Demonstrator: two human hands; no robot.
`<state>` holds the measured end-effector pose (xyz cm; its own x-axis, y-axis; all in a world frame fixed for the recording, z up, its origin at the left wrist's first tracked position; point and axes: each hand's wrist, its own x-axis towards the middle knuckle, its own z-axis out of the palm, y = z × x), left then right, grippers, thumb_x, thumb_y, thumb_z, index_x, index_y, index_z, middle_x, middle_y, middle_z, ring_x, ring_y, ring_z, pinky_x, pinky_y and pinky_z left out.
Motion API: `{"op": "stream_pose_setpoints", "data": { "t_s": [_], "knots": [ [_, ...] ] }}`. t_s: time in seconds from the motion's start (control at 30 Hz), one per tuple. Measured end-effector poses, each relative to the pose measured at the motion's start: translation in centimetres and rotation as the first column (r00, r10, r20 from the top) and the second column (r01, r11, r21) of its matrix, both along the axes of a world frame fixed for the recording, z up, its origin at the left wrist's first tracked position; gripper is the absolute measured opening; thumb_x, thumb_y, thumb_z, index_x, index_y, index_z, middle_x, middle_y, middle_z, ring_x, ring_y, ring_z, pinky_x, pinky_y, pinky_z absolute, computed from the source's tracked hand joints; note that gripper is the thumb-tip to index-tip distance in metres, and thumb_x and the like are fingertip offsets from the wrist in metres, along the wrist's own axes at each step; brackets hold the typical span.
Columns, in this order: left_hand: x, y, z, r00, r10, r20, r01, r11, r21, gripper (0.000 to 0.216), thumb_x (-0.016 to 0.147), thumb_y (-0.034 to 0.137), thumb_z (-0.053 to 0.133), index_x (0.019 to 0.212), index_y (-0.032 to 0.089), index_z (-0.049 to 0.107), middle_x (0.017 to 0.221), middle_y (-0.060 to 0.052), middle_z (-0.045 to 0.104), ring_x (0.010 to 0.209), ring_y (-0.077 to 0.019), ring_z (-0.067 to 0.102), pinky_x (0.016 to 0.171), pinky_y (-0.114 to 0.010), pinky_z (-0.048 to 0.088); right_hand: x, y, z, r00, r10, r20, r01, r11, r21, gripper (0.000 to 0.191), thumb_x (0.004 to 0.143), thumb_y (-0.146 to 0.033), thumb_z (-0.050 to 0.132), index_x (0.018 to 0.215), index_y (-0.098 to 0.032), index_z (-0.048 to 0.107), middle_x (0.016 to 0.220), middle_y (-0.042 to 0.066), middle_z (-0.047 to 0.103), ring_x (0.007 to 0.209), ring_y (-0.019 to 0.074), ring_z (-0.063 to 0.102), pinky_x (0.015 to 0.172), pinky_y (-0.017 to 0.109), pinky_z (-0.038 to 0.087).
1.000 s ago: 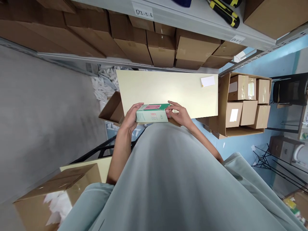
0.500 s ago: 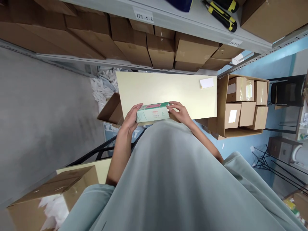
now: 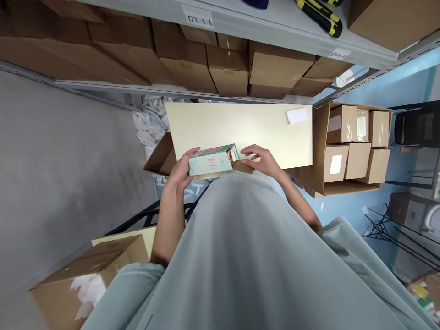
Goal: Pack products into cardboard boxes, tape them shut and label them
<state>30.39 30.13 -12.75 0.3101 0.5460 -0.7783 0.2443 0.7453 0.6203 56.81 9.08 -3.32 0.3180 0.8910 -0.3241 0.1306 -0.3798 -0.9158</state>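
Observation:
My left hand grips a small green and pink product box by its left end, held just above the near edge of a pale yellow table. The box's right end is open. My right hand has come off that end and rests on a brown cardboard piece at the table's near edge; how firmly it holds it is unclear. My grey shirt hides what lies beneath the hands.
Shelves of brown cartons stand behind the table. An open carton of small boxes sits to the right, another open carton to the left, and one with white packing near my left elbow. A white card lies on the table.
My right hand has let go of the box's right end and dropped to the brown piece. The left hand has tilted the box and shifted it slightly left; its end now shows open.

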Motion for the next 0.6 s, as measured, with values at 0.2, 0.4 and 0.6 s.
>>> {"op": "stream_pose_setpoints", "data": {
  "t_s": [0.2, 0.4, 0.6],
  "knots": [
    [0.8, 0.1, -0.1, 0.998, -0.045, -0.035, 0.045, 0.999, 0.002, 0.05, 0.091, 0.054, 0.085, 0.132, 0.026, 0.083, 0.126, -0.012, 0.08, 0.084, -0.0219, 0.074, 0.055, -0.024, 0.055, -0.9, 2.6, -2.5, 0.982, 0.097, 0.163, -0.081, 0.992, -0.102, 0.047, 0.084, -0.03, 0.084, 0.132, -0.027, 0.084, 0.124, 0.006, 0.082, 0.097, 0.0245, 0.075, 0.097, 0.041, 0.063],
    [-0.6, 0.2, 2.0, 0.972, -0.112, 0.205, 0.12, 0.992, -0.026, 0.087, 0.094, 0.091, 0.071, 0.16, 0.035, 0.066, 0.146, -0.017, 0.073, 0.131, -0.0385, 0.077, 0.095, -0.052, 0.071, 1.0, 3.3, -5.8, 0.993, -0.049, -0.111, 0.046, 0.999, -0.026, 0.054, 0.074, -0.039, 0.082, 0.125, -0.025, 0.079, 0.131, 0.006, 0.083, 0.097, 0.0212, 0.071, 0.086, 0.034, 0.062],
    [1.2, -2.1, 2.8, 0.994, -0.073, 0.083, 0.052, 0.971, 0.233, 0.083, 0.084, 0.09, 0.086, 0.141, 0.032, 0.071, 0.137, -0.013, 0.072, 0.131, -0.0336, 0.075, 0.089, -0.038, 0.068, -0.1, 2.8, -7.5, 0.964, -0.099, -0.245, 0.092, 0.995, -0.037, 0.054, 0.069, -0.047, 0.085, 0.117, -0.025, 0.076, 0.122, 0.005, 0.081, 0.102, 0.0207, 0.071, 0.101, 0.039, 0.063]
  ]
}}
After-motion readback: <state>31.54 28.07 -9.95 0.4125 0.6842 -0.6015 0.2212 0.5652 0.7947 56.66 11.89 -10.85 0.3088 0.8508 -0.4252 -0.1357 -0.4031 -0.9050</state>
